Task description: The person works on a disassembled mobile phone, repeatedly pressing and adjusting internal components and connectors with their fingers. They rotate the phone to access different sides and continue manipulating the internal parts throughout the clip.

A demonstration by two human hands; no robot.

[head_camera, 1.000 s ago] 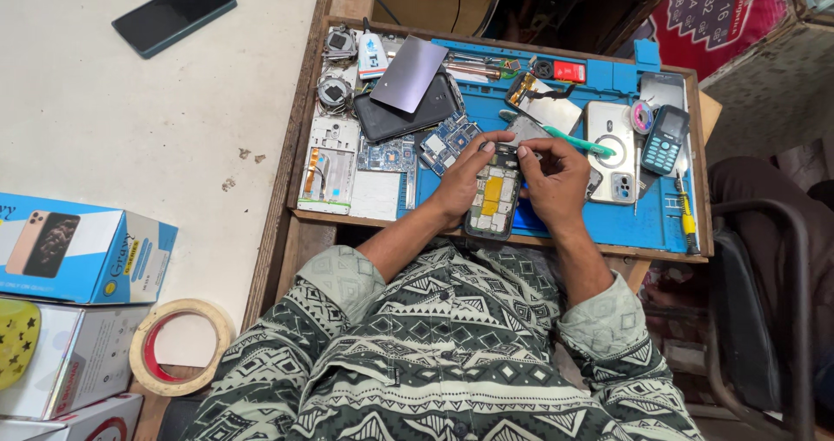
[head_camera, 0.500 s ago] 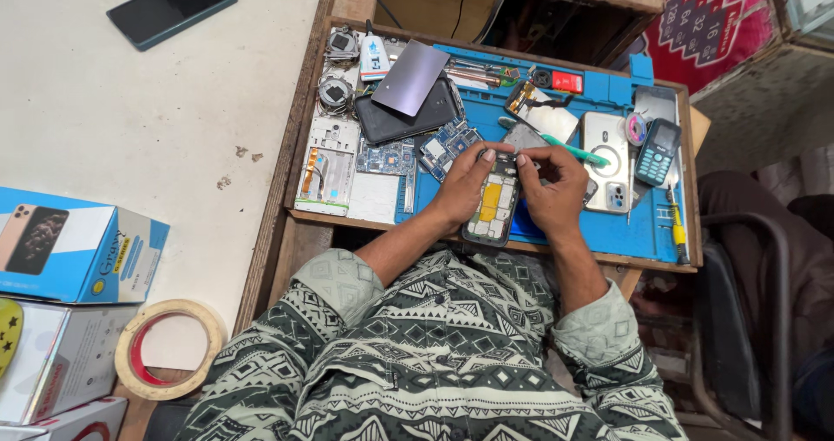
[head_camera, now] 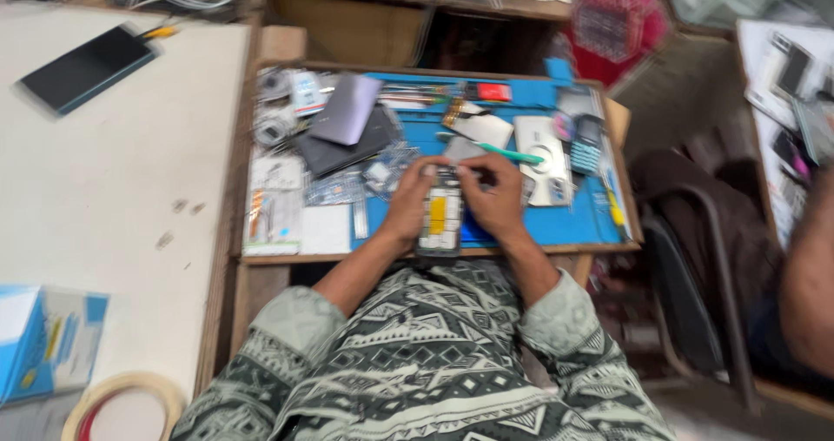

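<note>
Both hands close on an opened phone (head_camera: 440,219) that lies lengthwise at the near edge of the blue work mat (head_camera: 573,224); the left hand (head_camera: 407,202) wraps its left side, fingers curled round the frame, while the right hand (head_camera: 497,199) holds the right side with its fingertips pressed together at the phone's top end; whether they pinch a small part or a tool there is lost to blur. Inside the phone a yellow block, likely the battery, shows between the two hands; the back cover is off.

Around it the mat is crowded: a green-handled tool (head_camera: 499,152) lies just beyond the right hand; a white phone back (head_camera: 540,159) rests to the right of that; a grey panel (head_camera: 347,109) leans over a dark one at the far left of the mat; small parts sit near the left hand. On the pale table to the left lie a dark phone (head_camera: 87,67), a blue box (head_camera: 48,341) and a tape roll (head_camera: 117,402).

Work this fine seems best done with the left hand kept as a steady clamp and the phone flat on the mat; the right fingertips should probably move slowly and lightly at the top edge, since thin cables and connectors there could tear; loose pieces nearby could be knocked off the near edge.
</note>
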